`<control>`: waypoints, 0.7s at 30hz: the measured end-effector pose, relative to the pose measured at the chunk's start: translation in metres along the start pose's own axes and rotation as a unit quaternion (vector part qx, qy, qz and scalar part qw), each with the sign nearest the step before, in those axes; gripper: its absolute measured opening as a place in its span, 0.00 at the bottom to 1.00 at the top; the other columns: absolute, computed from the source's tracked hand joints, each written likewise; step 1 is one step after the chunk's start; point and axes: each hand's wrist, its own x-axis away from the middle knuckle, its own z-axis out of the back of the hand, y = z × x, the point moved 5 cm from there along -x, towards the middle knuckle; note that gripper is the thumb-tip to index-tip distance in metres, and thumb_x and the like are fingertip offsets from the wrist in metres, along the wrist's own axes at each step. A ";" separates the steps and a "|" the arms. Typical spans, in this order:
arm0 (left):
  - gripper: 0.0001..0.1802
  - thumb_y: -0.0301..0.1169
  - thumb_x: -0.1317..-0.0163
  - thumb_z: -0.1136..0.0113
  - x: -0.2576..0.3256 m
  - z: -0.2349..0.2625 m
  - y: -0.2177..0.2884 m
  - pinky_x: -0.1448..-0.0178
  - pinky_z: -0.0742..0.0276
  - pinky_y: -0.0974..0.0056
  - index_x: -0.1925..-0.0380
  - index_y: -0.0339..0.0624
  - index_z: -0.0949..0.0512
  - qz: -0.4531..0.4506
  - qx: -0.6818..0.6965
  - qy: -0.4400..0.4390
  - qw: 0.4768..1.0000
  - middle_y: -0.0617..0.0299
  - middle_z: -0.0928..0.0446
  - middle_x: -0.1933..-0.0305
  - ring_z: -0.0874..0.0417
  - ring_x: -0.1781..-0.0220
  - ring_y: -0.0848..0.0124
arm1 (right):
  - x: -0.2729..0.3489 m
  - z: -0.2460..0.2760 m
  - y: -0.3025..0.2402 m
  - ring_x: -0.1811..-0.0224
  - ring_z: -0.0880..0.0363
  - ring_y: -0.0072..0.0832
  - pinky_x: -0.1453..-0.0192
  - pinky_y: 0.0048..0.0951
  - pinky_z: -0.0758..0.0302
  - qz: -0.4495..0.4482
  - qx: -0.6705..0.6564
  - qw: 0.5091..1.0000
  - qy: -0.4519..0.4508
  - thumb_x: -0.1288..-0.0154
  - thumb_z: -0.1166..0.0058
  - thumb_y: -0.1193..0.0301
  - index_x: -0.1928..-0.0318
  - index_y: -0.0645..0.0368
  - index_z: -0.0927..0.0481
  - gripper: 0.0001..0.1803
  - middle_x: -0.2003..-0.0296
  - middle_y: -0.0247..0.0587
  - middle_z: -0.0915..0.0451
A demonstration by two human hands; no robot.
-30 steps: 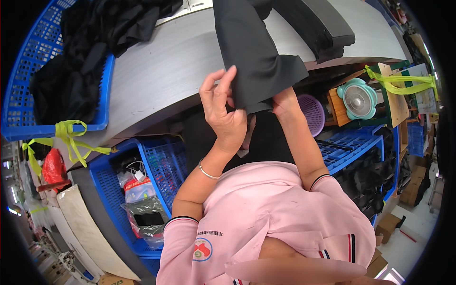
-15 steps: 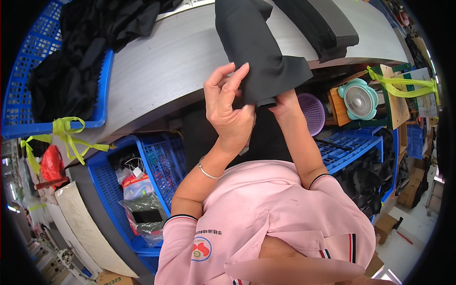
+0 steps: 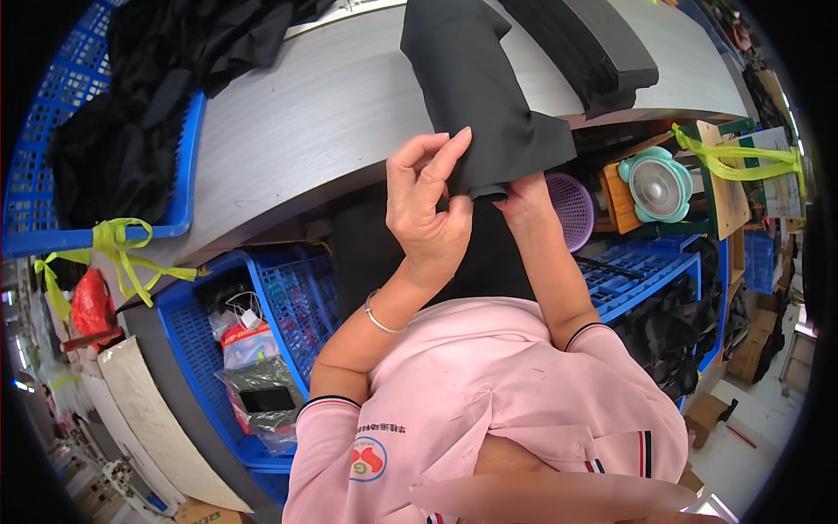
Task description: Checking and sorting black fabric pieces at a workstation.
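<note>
Teal fan [image 3: 656, 189] near purple basket [image 3: 573, 208]; red bag [image 3: 92, 302] left.

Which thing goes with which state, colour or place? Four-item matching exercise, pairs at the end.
Column one
1. Black cloth
2. Small fan
3. Phone
4. Round basket

Column two
A. Purple, with a perforated wall
B. Lying on plastic-wrapped packing inside a blue crate
C. Near end at the left hand and right hand
D. Teal rim around a grey grille

Pairs: 1-C, 2-D, 3-B, 4-A
</note>
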 end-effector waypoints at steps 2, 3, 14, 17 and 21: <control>0.35 0.05 0.59 0.43 0.002 0.000 -0.002 0.68 0.27 0.71 0.49 0.46 0.15 -0.007 0.008 0.015 1.000 0.61 0.25 0.50 0.22 0.61 0.74 | 0.001 -0.005 0.002 0.51 0.16 0.35 0.48 0.37 0.15 0.012 0.020 1.000 0.006 0.32 0.41 0.64 0.45 0.61 0.23 0.20 0.51 0.44 0.18; 0.35 0.05 0.59 0.43 0.003 0.000 -0.003 0.68 0.27 0.71 0.49 0.46 0.15 -0.007 0.008 0.014 1.000 0.61 0.25 0.50 0.22 0.61 0.74 | 0.000 -0.009 0.004 0.54 0.15 0.33 0.54 0.34 0.14 0.031 0.042 0.998 0.046 0.31 0.43 0.62 0.46 0.61 0.22 0.20 0.52 0.44 0.17; 0.32 0.06 0.49 0.41 0.013 0.012 -0.016 0.61 0.26 0.74 0.43 0.41 0.18 0.022 0.016 -0.015 1.000 0.60 0.26 0.47 0.24 0.57 0.76 | -0.004 0.003 0.014 0.51 0.17 0.36 0.47 0.39 0.16 0.013 0.144 0.977 0.158 0.28 0.47 0.60 0.42 0.60 0.25 0.21 0.49 0.43 0.19; 0.32 0.07 0.48 0.43 0.015 0.016 -0.020 0.61 0.26 0.73 0.42 0.40 0.19 0.013 0.011 -0.010 1.000 0.59 0.26 0.46 0.25 0.56 0.76 | -0.005 0.002 0.018 0.51 0.17 0.33 0.49 0.34 0.16 0.068 0.126 0.985 0.100 0.29 0.46 0.59 0.42 0.59 0.24 0.21 0.50 0.42 0.19; 0.30 0.08 0.46 0.43 0.018 0.024 -0.021 0.60 0.25 0.74 0.41 0.39 0.20 0.029 0.058 -0.004 0.998 0.59 0.26 0.45 0.24 0.53 0.76 | -0.005 -0.002 0.018 0.39 0.24 0.35 0.37 0.38 0.23 0.123 0.282 0.946 0.106 0.29 0.42 0.61 0.34 0.58 0.31 0.28 0.40 0.43 0.25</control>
